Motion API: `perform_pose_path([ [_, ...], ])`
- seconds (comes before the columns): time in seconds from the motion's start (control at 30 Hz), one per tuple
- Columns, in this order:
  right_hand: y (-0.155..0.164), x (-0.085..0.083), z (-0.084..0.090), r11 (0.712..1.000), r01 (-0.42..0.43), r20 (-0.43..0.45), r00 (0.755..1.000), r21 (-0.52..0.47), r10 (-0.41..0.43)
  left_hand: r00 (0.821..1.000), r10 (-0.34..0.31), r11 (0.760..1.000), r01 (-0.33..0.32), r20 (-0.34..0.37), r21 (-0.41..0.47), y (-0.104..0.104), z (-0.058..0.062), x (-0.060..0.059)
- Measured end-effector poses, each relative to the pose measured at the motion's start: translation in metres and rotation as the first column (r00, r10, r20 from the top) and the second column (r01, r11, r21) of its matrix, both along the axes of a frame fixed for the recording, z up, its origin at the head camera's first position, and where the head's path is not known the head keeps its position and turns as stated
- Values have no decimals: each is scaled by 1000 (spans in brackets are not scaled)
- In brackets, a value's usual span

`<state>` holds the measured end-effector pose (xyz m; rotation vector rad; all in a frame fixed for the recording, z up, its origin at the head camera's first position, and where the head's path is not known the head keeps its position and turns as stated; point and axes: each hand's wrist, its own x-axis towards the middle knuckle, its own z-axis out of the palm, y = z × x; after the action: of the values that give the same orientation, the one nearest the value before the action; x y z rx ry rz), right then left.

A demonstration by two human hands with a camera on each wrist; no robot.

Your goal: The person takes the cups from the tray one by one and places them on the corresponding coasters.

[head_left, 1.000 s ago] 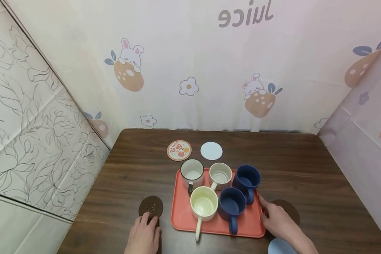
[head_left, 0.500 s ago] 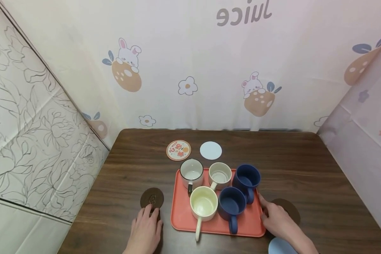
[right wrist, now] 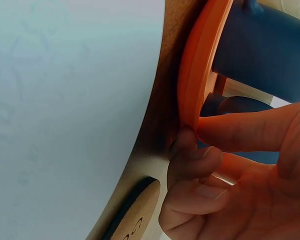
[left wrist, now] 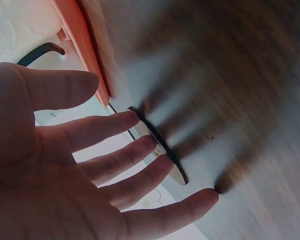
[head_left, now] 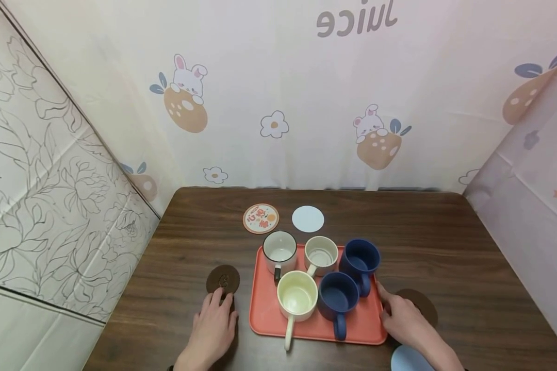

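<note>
All five mugs [head_left: 322, 278] stood on the orange tray [head_left: 264, 319] near the table's [head_left: 469, 247] front edge, none yet on a coaster; the printed coaster [head_left: 261, 218] and white coaster [head_left: 308, 218] lay bare toward the back edge. The left hand [head_left: 212, 332] lay flat, fingers straight and gripping nothing, fingertips touching the brown coaster [head_left: 223, 279] just left of the tray. The right hand [head_left: 404, 322] pinched the tray's right rim, thumb on top and fingers curled beneath, beside a second brown coaster [head_left: 422, 304], so I judged the work barely begun.
</note>
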<state>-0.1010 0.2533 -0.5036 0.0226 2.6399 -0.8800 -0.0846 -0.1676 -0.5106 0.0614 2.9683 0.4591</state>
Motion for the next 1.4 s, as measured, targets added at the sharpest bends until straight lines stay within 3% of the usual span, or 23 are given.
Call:
perform_pose_path([
  [0.2, 1, 0, -1, 1000, 14, 36, 999, -13, -13, 1000, -7, 1000, 7, 14, 3, -1, -2, -10],
  [0.7, 1, 0, 0, 1000, 12, 14, 1000, -9, -12, 998, -56, 998, 57, -32, 19, -5, 3, -34],
  [1.4, -1, 3, 1, 1000, 13, 15, 1000, -8, -13, 997, -70, 997, 70, 12, 38, -19, 0, -89],
])
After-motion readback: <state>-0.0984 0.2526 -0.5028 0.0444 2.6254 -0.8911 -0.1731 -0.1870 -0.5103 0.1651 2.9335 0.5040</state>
